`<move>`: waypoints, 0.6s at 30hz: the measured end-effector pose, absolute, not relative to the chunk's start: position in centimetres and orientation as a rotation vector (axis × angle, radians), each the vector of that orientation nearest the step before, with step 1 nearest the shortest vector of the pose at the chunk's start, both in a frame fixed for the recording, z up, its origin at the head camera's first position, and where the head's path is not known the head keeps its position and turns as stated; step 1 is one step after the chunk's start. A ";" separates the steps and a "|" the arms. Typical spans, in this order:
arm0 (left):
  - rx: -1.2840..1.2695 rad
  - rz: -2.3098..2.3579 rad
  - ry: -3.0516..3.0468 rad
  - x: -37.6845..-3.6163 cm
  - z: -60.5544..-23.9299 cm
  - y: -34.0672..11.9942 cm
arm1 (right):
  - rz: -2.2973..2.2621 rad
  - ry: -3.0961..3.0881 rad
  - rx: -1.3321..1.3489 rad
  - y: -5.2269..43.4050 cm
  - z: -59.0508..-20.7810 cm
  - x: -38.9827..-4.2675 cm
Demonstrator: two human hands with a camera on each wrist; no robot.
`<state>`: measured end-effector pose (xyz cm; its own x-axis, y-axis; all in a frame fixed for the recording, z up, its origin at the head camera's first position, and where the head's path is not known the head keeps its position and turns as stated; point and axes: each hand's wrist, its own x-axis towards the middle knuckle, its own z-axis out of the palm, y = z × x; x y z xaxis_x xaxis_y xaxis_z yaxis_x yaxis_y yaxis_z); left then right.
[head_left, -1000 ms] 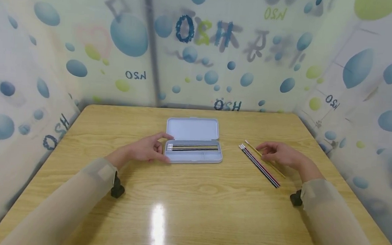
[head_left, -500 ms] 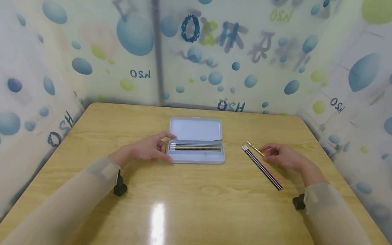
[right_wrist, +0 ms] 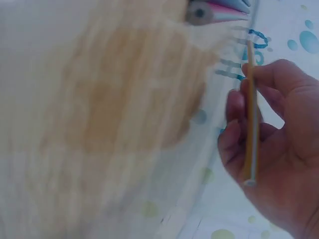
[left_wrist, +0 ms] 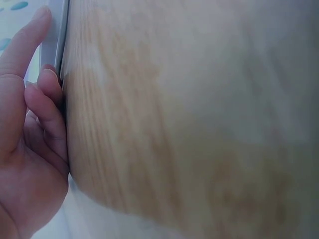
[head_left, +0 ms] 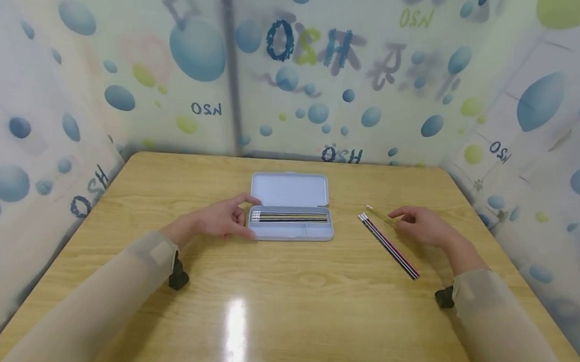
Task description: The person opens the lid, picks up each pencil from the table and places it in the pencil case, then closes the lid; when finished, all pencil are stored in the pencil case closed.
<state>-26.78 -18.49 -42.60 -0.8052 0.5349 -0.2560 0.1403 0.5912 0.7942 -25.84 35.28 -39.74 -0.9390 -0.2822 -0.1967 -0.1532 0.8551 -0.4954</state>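
Observation:
My left hand [head_left: 218,217] grips the left end of an open pencil case [head_left: 279,233], thumb at its front corner and index finger near the hinge. Several pencils [head_left: 290,218] lie side by side in the long compartment, silver-banded ends to the left. My right hand [head_left: 424,227] pinches a yellow pencil [head_left: 380,213] between thumb and fingers; in the right wrist view this yellow pencil [right_wrist: 251,129] passes in front of the palm. Beside that hand, a few dark and red striped pencils [head_left: 389,247] lie together diagonally on the table.
The pencil case's lid [head_left: 290,189] lies back, away from me. Everything is on a wooden table [head_left: 292,303], with patterned curtain-like walls [head_left: 321,83] behind and at both sides. In the case, a small front-right compartment [head_left: 319,229] sits next to a longer one.
My right hand has picked the yellow pencil up off the table, and its near end has swung under the hand. The left hand stays on the pencil case. The head view has shifted slightly.

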 end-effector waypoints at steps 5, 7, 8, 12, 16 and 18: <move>0.539 1.117 2.343 -26.7 -42.6 -18.5 | -0.834 2.751 -0.379 35.1 -38.7 -25.6; 0.536 1.122 2.339 -26.8 -42.6 -18.5 | -0.906 2.726 -0.404 34.9 -38.4 -25.6; 0.535 1.123 2.338 -26.8 -42.6 -18.5 | -0.926 2.721 -0.413 34.7 -38.2 -25.6; 0.536 1.124 2.336 -26.7 -42.5 -18.5 | -0.940 2.741 -0.448 33.9 -37.7 -25.5; 0.538 1.126 2.335 -26.6 -42.5 -18.5 | -0.922 2.771 -0.509 32.8 -37.2 -25.2; 0.537 1.127 2.335 -26.7 -42.5 -18.5 | -0.919 2.774 -0.538 32.3 -37.0 -25.1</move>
<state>-26.66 -18.50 -42.50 -0.8029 0.5384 -0.2559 0.1345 0.5819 0.8021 -25.11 32.25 -37.05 -0.9205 -0.3879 -0.0473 -0.2829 0.7451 -0.6039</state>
